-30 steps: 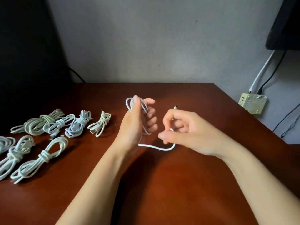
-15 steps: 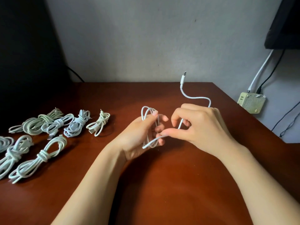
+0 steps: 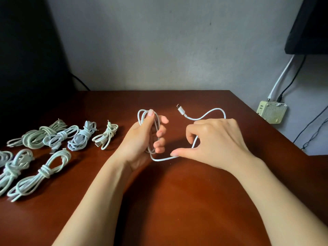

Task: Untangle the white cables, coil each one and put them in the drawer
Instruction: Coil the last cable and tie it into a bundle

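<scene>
A dark reddish wooden table [image 3: 177,201] is seen from above, with two bare forearms reaching in from the bottom edge of the frame. At the centre, the left hand [image 3: 140,141] is held upright, its fingers curled round the coiled part of a white cable [image 3: 165,158]; the thumb is laid along the loops, which stick out above the fist. From the bottom of the loops a loose strand is led across to the right hand [image 3: 218,141], just right of centre, where it is pinched between thumb and forefinger, the other fingers being loosely bent. The strand is then carried up behind that hand, arched over the knuckles and ended in a small plug [image 3: 180,109], held in the air between the two hands (its type is too small to tell). Along the left side of the frame, several tied bundles of cable [image 3: 81,137] are laid on the table in two rows, well apart from the hands. At the right edge, a pale box [image 3: 271,111] is fixed to the grey wall [image 3: 159,41], with a white cord and a black cord run up from it towards a dark object in the upper right corner
</scene>
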A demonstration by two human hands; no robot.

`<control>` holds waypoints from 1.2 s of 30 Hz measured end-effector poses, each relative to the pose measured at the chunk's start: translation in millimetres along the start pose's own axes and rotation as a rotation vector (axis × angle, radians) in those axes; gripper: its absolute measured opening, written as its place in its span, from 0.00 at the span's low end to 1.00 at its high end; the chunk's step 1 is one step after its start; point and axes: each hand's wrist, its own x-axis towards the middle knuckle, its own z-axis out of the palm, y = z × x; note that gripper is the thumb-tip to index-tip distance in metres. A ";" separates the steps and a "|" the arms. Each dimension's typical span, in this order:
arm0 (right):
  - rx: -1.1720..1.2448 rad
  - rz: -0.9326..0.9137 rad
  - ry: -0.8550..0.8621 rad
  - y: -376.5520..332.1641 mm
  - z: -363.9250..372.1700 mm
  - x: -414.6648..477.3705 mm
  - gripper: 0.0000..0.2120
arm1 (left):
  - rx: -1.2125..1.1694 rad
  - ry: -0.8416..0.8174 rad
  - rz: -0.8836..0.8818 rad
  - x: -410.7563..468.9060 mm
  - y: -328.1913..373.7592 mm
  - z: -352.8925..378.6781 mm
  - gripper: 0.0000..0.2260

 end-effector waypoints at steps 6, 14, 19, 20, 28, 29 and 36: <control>0.002 0.018 0.127 6.8 0.4 2.2 0.22 | 0.072 -0.064 -0.069 -1.2 -5.1 3.0 0.17; 0.006 -0.048 0.208 8.2 1.3 2.6 0.22 | -0.038 -0.100 -0.216 -3.7 -2.8 1.8 0.16; 0.003 -0.064 0.209 7.5 2.6 2.5 0.21 | 0.000 -0.151 -0.316 -7.5 -3.7 3.7 0.16; 0.007 -0.061 0.204 7.4 2.9 2.4 0.21 | 0.021 -0.171 -0.322 -8.1 -3.9 4.0 0.16; 0.086 0.006 0.149 4.0 4.0 0.2 0.15 | 0.232 -0.289 -0.232 -7.9 -6.5 3.6 0.12; 0.128 0.007 0.133 4.6 2.7 -0.2 0.15 | 0.246 -0.301 -0.227 -7.6 -7.4 3.7 0.13; 0.319 -0.017 0.017 12.6 4.4 0.7 0.13 | 0.330 -0.252 -0.164 -8.2 -9.4 4.2 0.12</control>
